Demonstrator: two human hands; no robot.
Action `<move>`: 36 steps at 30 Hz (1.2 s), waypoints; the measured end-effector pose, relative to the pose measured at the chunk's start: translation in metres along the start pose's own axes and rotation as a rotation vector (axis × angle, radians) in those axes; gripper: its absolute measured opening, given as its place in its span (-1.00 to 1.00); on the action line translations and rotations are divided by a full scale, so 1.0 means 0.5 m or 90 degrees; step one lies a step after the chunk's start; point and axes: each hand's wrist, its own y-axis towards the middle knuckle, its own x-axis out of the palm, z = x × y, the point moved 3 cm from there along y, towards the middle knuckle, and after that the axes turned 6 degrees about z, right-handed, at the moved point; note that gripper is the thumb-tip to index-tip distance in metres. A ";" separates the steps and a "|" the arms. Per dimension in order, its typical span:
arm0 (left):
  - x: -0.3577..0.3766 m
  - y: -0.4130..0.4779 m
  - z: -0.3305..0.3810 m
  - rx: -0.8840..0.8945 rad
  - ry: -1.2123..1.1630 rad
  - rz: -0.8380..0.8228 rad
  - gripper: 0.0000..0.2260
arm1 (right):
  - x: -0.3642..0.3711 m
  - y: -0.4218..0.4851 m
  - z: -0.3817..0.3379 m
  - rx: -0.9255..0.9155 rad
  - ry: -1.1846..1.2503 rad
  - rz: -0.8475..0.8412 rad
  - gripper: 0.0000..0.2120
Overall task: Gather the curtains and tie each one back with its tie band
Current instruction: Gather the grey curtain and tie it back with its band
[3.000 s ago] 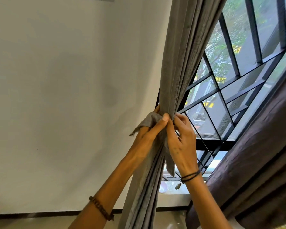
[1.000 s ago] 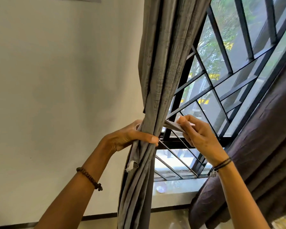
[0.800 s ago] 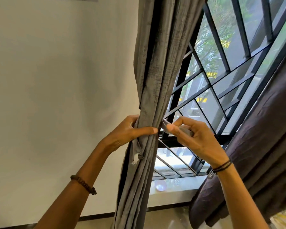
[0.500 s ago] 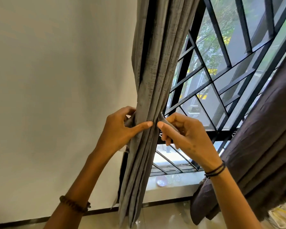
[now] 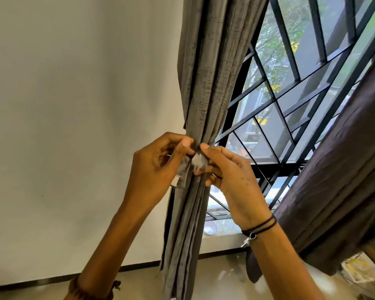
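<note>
the left hand (image 5: 158, 167) is curled, thumb and forefinger pinched on one end of the tie band (image 5: 197, 159). that end hangs down from the fingertips against the front of the grey curtain (image 5: 210, 83). a beaded bracelet (image 5: 89, 291) sits on its wrist, and the pale wall (image 5: 74, 105) lies to its left. the grey curtain is gathered into a narrow bunch directly between the two hands, hanging above and below them.

the right hand (image 5: 232, 180) is also curled, its thumb and forefinger pinching the band's other end, a pale patch at its fingertips, just beside the left thumb. the two thumbs nearly touch at the curtain's front. black cords (image 5: 260, 225) ring its wrist. behind and above it is the black window grille (image 5: 290, 83); to its right hangs a dark brown curtain (image 5: 344, 169), loose.

half a second ago the left thumb lay flat across the bunch and the right hand held its end at the curtain's right edge; now both ends have come round to the front and meet. a second ago the right hand had the band pulled out clear to the right.
</note>
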 end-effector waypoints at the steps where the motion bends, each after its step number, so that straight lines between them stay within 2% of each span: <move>1: 0.005 -0.001 0.007 0.002 0.015 -0.008 -0.92 | -0.004 -0.003 -0.001 0.002 0.000 0.015 -0.75; 4: 0.027 -0.004 0.033 0.010 0.070 -0.048 -0.76 | -0.014 -0.012 -0.004 -0.048 -0.045 0.071 -0.64; 6: 0.045 -0.007 0.051 0.049 0.116 -0.074 -0.70 | -0.018 -0.018 -0.010 -0.107 -0.053 0.096 -0.65; 10: 0.065 -0.010 0.067 0.061 0.118 -0.089 -0.73 | -0.034 -0.023 -0.010 -0.155 -0.053 0.087 -0.71; 12: 0.075 -0.015 0.067 0.067 0.144 -0.087 -0.73 | -0.044 -0.024 -0.005 -0.136 -0.066 0.072 -0.71; 16: 0.092 -0.026 0.071 0.058 0.224 -0.131 -0.58 | -0.070 -0.024 0.009 -0.030 -0.003 0.041 -0.74; 19: 0.105 -0.027 0.082 0.120 0.344 -0.183 -0.64 | -0.091 -0.017 0.008 0.023 0.060 0.021 -0.73; 21: 0.121 -0.025 0.093 0.157 0.421 -0.175 -0.65 | -0.100 -0.012 0.005 0.035 0.071 0.010 -0.70; 24: 0.154 -0.020 0.102 0.207 0.519 -0.151 -0.78 | -0.104 -0.005 0.002 0.035 0.061 -0.013 -0.69; 27: 0.172 -0.010 0.089 0.112 0.510 -0.139 -0.82 | -0.111 -0.005 0.002 0.027 0.041 -0.064 -0.68; 30: 0.166 0.001 0.070 -0.018 0.421 -0.084 -0.82 | -0.121 -0.006 0.007 0.001 0.008 -0.099 -0.69; 36: 0.174 0.002 0.049 -0.186 0.284 -0.007 -0.74 | -0.155 0.016 0.030 -0.020 0.069 -0.096 -0.78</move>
